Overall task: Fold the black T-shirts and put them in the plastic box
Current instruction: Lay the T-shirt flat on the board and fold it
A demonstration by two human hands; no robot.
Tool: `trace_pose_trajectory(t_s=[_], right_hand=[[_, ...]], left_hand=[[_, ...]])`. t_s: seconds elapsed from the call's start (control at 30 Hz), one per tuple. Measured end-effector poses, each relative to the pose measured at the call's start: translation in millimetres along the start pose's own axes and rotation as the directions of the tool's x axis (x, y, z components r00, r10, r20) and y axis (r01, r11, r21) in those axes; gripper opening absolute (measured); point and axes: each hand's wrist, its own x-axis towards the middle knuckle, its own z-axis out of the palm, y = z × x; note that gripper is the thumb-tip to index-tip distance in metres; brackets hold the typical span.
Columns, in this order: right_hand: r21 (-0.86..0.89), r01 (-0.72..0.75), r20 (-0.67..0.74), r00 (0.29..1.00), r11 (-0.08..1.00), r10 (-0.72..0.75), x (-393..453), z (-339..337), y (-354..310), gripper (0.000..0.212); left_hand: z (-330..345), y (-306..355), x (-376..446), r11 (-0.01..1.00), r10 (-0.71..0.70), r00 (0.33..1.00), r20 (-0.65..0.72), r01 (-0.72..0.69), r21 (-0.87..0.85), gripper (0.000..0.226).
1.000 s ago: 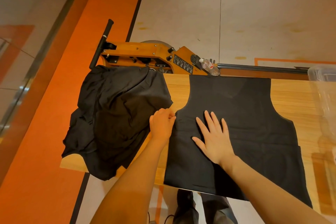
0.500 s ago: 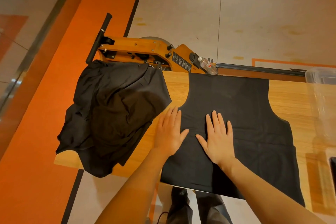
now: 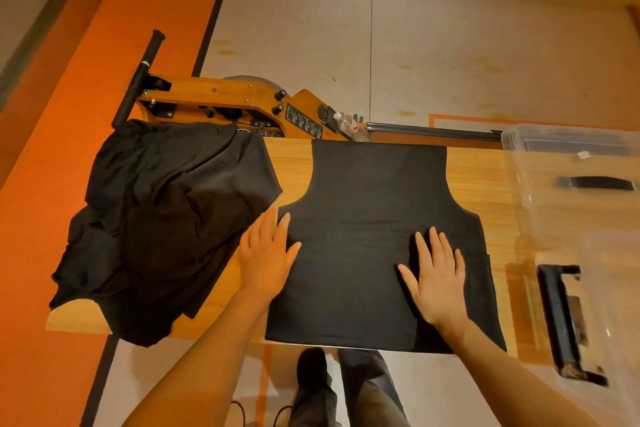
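Observation:
A black T-shirt [image 3: 367,198] lies flat on the wooden table [image 3: 474,180], its sleeves folded in. My left hand [image 3: 266,253] lies flat with straight fingers on the shirt's left edge, partly on the bare wood. My right hand [image 3: 436,270] presses flat on the shirt's right half, fingers spread. A rumpled heap of black T-shirts [image 3: 166,218] covers the table's left end and hangs over its edges. The clear plastic box [image 3: 568,191] stands at the table's right end, with black latches.
Behind the table stands an orange wooden machine [image 3: 225,104] with a black handle [image 3: 142,76] and a long rail [image 3: 433,130]. A small plastic bottle [image 3: 351,125] lies on it. My legs and shoes [image 3: 311,381] show below the table's near edge.
My left hand let go of the folded sleeve edge and flattened out. Both hands have slid apart across the shirt, the right one toward the right side.

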Motion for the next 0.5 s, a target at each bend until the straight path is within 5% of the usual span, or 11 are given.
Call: trace_pose_trajectory(t_s=[0.3,0.5], right_hand=[[0.198,-0.313,-0.078,0.94,0.929,0.333,-23,-26,57,0.049],[0.455,-0.556,0.036,0.792,0.695,0.61,-17,-33,61,0.036]], left_hand=[[-29,11,-8,0.944,-0.207,0.967,0.151,0.238,-0.228,0.046],[-26,20,-9,0.808,-0.397,0.875,0.276,0.476,-0.347,0.034]])
